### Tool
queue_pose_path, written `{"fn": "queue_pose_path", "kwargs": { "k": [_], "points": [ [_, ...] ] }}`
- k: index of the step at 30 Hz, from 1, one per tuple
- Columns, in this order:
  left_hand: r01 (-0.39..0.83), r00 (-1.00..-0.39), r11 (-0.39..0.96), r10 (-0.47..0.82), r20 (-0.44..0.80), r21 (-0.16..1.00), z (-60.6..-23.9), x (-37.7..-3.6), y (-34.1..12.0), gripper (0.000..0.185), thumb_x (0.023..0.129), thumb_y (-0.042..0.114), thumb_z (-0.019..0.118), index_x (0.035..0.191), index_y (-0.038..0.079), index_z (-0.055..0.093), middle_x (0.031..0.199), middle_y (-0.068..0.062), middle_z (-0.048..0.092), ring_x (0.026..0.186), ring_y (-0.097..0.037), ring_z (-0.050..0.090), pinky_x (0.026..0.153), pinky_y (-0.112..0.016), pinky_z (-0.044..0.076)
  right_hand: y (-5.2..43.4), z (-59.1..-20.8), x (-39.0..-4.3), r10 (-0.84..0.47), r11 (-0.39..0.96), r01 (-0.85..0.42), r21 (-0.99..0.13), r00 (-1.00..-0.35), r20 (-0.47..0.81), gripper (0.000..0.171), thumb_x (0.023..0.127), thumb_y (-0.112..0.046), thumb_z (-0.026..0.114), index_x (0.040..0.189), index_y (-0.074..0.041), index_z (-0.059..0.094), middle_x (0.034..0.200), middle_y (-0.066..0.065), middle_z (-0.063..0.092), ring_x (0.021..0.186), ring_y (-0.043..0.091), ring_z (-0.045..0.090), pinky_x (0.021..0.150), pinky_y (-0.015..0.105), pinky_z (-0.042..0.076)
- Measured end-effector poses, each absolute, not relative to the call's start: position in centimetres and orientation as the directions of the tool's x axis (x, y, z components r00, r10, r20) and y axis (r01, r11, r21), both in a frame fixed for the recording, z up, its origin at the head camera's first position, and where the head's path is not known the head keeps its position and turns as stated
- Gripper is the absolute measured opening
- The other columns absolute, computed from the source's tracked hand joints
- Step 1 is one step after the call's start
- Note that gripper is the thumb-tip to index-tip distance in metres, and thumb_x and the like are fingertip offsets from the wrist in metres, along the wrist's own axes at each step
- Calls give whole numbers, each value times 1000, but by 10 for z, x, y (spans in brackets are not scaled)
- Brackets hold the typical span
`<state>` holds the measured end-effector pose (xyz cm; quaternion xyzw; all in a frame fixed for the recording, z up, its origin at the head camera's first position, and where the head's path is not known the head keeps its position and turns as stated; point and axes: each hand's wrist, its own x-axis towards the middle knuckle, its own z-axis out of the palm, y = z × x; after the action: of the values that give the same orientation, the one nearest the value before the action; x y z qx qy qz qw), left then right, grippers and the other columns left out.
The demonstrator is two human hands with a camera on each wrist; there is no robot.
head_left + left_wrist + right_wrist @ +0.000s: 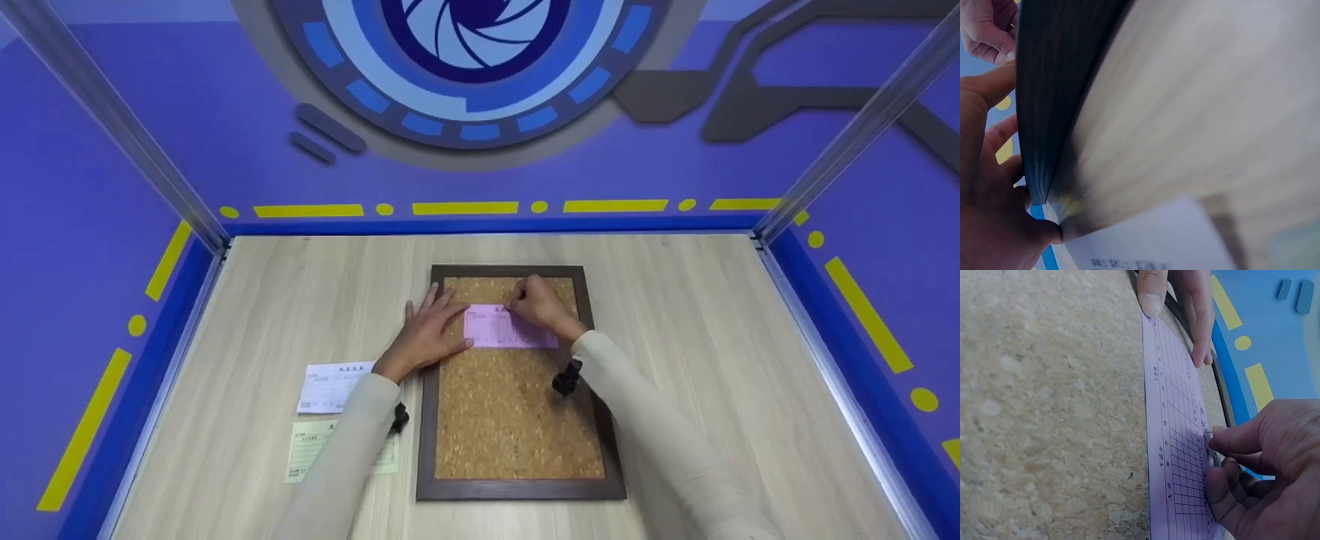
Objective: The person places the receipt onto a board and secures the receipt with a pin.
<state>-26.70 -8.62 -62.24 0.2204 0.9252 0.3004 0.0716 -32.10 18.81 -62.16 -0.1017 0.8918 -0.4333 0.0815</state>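
Observation:
A pink printed slip (491, 330) lies across the upper part of a cork board (517, 405) with a dark wooden frame. My left hand (429, 334) spreads over the board's left frame edge, its thumb and a fingertip resting on the slip's left end. My right hand (540, 304) is at the slip's top edge, thumb and forefinger pinched together. Between those fingertips the right wrist view shows a thin pin (1209, 432) pointing at the slip; its head is hidden. In the left wrist view the frame (1053, 84) covers part of the left hand's fingers.
Left of the board, a white printed slip (330, 390) and a pale green printed slip (307, 450) lie on the wood-grain table (262, 315), partly under the left forearm. Blue panels (187, 150) with yellow marks wall in the back and sides.

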Motion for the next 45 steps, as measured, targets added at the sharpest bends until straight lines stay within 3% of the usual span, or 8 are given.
{"fn": "queue_pose_path", "kwargs": {
  "k": [8,13,20,25,32,38,45],
  "points": [
    [364,-894,723,447,3,588,-623,-269,-87,74,96,44,83,160,18,58,179,-15,32,170,-39,9,128,-79,3,184,-612,-316,-229,608,-100,-787,-972,-53,24,93,5,74,72,-8,71,74,0,62,67,13,53,60,28,42],
    [371,-891,724,454,2,581,-622,-271,-88,73,97,44,82,160,17,58,179,-16,32,170,-39,9,127,-80,3,187,-627,-327,-216,633,-94,-769,-975,-59,28,93,2,76,69,-11,68,73,-1,63,66,13,55,59,28,44],
    [375,-889,722,458,5,581,-623,-273,-89,72,97,47,81,159,17,59,179,-14,31,170,-38,9,127,-81,4,194,-663,-344,-234,661,-199,-724,-971,53,33,90,-3,78,64,-16,64,68,-7,59,62,10,51,54,26,40],
    [385,-886,723,464,10,573,-623,-273,-89,73,97,48,81,160,17,59,179,-15,32,170,-38,9,126,-81,4,190,-644,-332,-223,660,-183,-729,-974,42,32,88,2,75,64,-15,62,67,-4,57,61,12,49,54,28,39],
    [379,-891,729,454,11,570,-623,-273,-88,73,97,47,82,160,17,59,179,-15,32,170,-38,10,127,-81,5,175,-601,-308,-171,694,-81,-715,-984,-53,28,94,2,75,70,-10,68,72,-4,58,66,12,50,60,28,40],
    [374,-894,726,449,15,577,-623,-272,-87,73,97,46,82,159,17,60,179,-15,33,170,-38,10,127,-80,5,173,-599,-308,-174,708,-90,-701,-983,-50,18,94,4,76,78,-3,75,75,-4,62,70,11,53,63,26,42],
    [369,-894,720,448,12,588,-626,-270,-88,72,96,45,82,159,18,59,179,-14,32,170,-38,9,127,-81,5,182,-606,-307,-253,673,-175,-719,-967,-2,19,99,1,77,81,-3,72,79,-1,62,74,12,52,65,27,42]
  ]
}}
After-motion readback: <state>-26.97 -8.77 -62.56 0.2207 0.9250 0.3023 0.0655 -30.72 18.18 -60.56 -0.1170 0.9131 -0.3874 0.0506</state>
